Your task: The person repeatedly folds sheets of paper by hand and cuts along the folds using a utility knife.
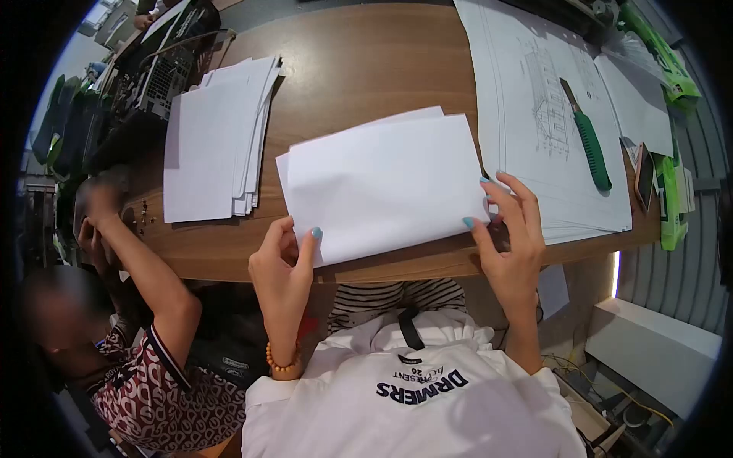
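Note:
White sheets of paper (385, 187), loosely stacked and slightly fanned, lie near the front edge of the wooden desk (359, 57). At their lower left corner, my left hand (284, 256) pinches the paper between thumb and curled fingers. My right hand (513, 237) is at the right edge, its thumb near the lower right corner and its fingers bent along the side, holding the sheets there. A bead bracelet is on my left wrist.
A paper stack (217, 141) lies at the left. On the right, a green-handled cutter (592, 149) rests on large printed drawings (527, 114), beside a phone (644, 177). Another person (153, 359) sits at the left, near a black device (164, 80).

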The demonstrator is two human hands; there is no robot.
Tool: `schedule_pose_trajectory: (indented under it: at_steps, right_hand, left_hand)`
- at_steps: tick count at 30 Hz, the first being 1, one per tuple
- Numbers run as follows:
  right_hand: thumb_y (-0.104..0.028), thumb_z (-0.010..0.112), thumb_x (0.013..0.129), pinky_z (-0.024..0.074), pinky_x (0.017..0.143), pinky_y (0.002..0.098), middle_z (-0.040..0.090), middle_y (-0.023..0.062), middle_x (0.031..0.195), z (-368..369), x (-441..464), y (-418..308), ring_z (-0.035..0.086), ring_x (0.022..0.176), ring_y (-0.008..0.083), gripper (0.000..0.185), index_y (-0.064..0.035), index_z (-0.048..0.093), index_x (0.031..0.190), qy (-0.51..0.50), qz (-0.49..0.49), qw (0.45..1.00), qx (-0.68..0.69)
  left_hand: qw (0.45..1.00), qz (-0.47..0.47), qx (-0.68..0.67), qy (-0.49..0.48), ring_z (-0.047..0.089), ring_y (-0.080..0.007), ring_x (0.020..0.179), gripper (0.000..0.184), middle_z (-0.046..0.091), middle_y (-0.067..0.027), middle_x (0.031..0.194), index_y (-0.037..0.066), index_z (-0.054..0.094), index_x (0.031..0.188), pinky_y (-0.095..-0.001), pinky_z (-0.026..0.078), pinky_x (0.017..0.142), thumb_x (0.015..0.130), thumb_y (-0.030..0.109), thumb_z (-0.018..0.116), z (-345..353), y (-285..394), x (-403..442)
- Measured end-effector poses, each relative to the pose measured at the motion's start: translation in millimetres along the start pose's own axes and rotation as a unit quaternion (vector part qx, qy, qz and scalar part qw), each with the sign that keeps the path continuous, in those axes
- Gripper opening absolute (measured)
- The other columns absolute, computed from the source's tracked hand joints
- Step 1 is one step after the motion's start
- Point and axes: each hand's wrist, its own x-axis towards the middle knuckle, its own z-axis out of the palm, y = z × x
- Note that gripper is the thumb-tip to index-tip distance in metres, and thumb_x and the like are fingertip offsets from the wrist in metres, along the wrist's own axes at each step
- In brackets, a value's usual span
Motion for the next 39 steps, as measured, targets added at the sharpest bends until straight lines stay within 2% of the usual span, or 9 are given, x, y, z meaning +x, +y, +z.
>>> schedule_pose_trajectory:
  at_steps: [1, 3, 6, 9, 16, 31, 34, 37, 39]
  right_hand:
    - [-0.004, 0.072, 0.073, 0.0500, 0.072, 0.0304, 0.052, 0.0148, 0.118, -1, -2, -1, 0.058, 0.093, 0.0227, 0.048, -0.0014, 0.055, 0.117, -0.011, -0.047, 0.999, -0.018]
    - [-0.006, 0.073, 0.071, 0.0492, 0.078, 0.0326, 0.052, 0.0148, 0.120, -2, -4, 3, 0.056, 0.098, 0.0246, 0.051, -0.0017, 0.055, 0.119, -0.053, -0.052, 0.997, -0.021]
    - [-0.010, 0.074, 0.070, 0.0475, 0.086, 0.0358, 0.050, 0.0149, 0.125, 0, -4, 7, 0.052, 0.107, 0.0282, 0.056, -0.0016, 0.054, 0.121, -0.112, -0.080, 0.990, -0.039]
    - [-0.011, 0.073, 0.071, 0.0458, 0.090, 0.0374, 0.048, 0.0145, 0.129, 2, 0, 8, 0.050, 0.113, 0.0302, 0.057, -0.0007, 0.051, 0.123, -0.134, -0.116, 0.982, -0.064]
    - [-0.019, 0.069, 0.076, 0.0365, 0.097, 0.0408, 0.043, 0.0146, 0.137, 6, 4, 7, 0.042, 0.125, 0.0310, 0.064, 0.0012, 0.042, 0.131, -0.179, -0.143, 0.963, -0.140]
    - [-0.023, 0.068, 0.079, 0.0389, 0.096, 0.0404, 0.042, 0.0161, 0.137, 18, 8, 13, 0.039, 0.128, 0.0318, 0.060, 0.0018, 0.043, 0.128, -0.181, -0.140, 0.964, -0.137]
    - [-0.022, 0.068, 0.079, 0.0415, 0.094, 0.0402, 0.041, 0.0169, 0.137, 18, 11, 13, 0.040, 0.127, 0.0323, 0.058, 0.0023, 0.044, 0.126, -0.181, -0.145, 0.963, -0.136]
    - [-0.020, 0.068, 0.079, 0.0428, 0.092, 0.0394, 0.041, 0.0169, 0.137, 21, 15, 13, 0.040, 0.127, 0.0329, 0.057, 0.0024, 0.044, 0.125, -0.180, -0.141, 0.966, -0.120]
    - [-0.020, 0.068, 0.078, 0.0436, 0.091, 0.0394, 0.042, 0.0171, 0.137, 22, 18, 13, 0.040, 0.127, 0.0335, 0.056, 0.0023, 0.044, 0.124, -0.179, -0.145, 0.966, -0.119]
  left_hand:
    - [1.000, -0.003, 0.001, -0.005, 0.060, -0.0128, 0.062, 0.022, 0.066, -0.0107, 0.073, -0.004, 0.060, 0.099, -0.0258, 0.045, 0.055, 0.082, 0.009, 0.065, -1, 2, -1]
    - [0.987, 0.040, 0.157, 0.025, 0.059, -0.0203, 0.069, 0.023, 0.063, -0.0109, 0.076, -0.001, 0.060, 0.101, -0.0307, 0.044, 0.060, 0.083, 0.013, 0.063, -3, 8, -2]
    - [0.979, 0.063, 0.189, 0.037, 0.059, -0.0271, 0.078, 0.028, 0.059, -0.0124, 0.086, -0.001, 0.059, 0.107, -0.0352, 0.045, 0.068, 0.085, 0.016, 0.060, -3, 14, -7]
    - [0.971, 0.091, 0.216, 0.042, 0.060, -0.0286, 0.076, 0.031, 0.057, -0.0147, 0.095, -0.002, 0.057, 0.112, -0.0373, 0.047, 0.067, 0.086, 0.015, 0.059, -4, 12, -12]
    - [0.974, 0.092, 0.202, 0.045, 0.061, -0.0306, 0.074, 0.031, 0.055, -0.0156, 0.100, -0.002, 0.056, 0.116, -0.0378, 0.049, 0.064, 0.089, 0.012, 0.053, -1, 10, -14]
    - [0.969, 0.099, 0.226, 0.027, 0.062, -0.0317, 0.076, 0.034, 0.054, -0.0173, 0.100, -0.002, 0.051, 0.120, -0.0383, 0.050, 0.065, 0.088, 0.010, 0.051, -5, 11, -11]
    - [0.976, 0.064, 0.210, 0.012, 0.060, -0.0310, 0.083, 0.035, 0.054, -0.0180, 0.100, -0.002, 0.050, 0.123, -0.0369, 0.047, 0.072, 0.089, 0.008, 0.048, -7, 12, -11]
    - [0.968, 0.113, 0.223, 0.023, 0.061, -0.0328, 0.076, 0.036, 0.053, -0.0171, 0.101, -0.003, 0.049, 0.121, -0.0394, 0.049, 0.064, 0.087, 0.009, 0.051, -8, 10, -10]
    - [0.974, 0.077, 0.214, 0.002, 0.060, -0.0329, 0.083, 0.037, 0.053, -0.0172, 0.101, -0.003, 0.048, 0.121, -0.0397, 0.048, 0.070, 0.086, 0.009, 0.052, -9, 13, -10]
